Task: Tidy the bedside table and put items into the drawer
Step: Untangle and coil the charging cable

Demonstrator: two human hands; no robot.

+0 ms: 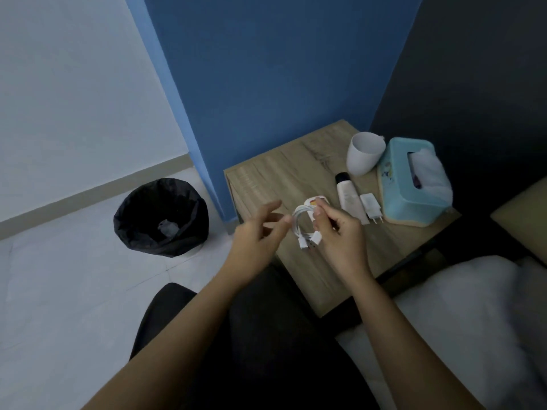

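Matt wood-grain bedside table (296,170), smooth white plastic cable (300,223), glossy plastic tissue box (405,184), black plastic bin liner (133,220)

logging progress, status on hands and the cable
Right hand shut on coiled white charging cable, above wooden bedside table. Left hand open beside it. Drawer not visible.
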